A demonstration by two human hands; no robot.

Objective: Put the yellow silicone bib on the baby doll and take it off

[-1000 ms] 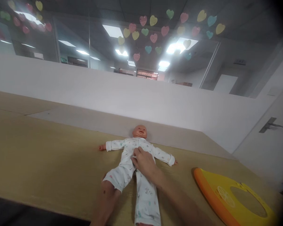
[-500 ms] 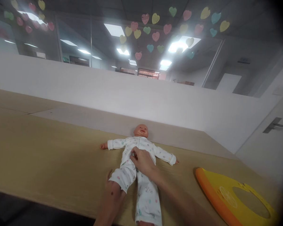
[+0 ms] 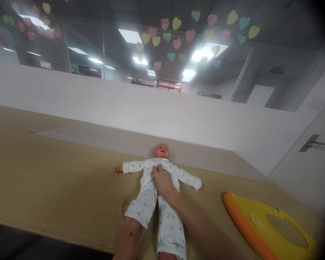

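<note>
A baby doll (image 3: 161, 151) lies on its back with its arms spread, in white printed pyjamas (image 3: 146, 204). My right hand (image 3: 164, 180) rests on its chest, fingertips pinched together on the front of the pyjamas. What lies exactly under those fingertips is hidden. At the leg cuff on the left is my left hand (image 3: 131, 231). One blurred finger sticks out beside the cuff, while the other fingers are hidden behind or under the cloth, so its grip does not show.
A yellow and orange bib (image 3: 249, 224) with a neck opening lies right of the doll on the tan tabletop (image 3: 70, 180). Behind the table runs a white wall (image 3: 141, 104) under glass with heart-shaped notes. A door handle (image 3: 310, 142) is at the right.
My right hand has shifted slightly up the doll's chest. The leg cuff by my left hand now hangs a little lower, and that hand has moved slightly down.
</note>
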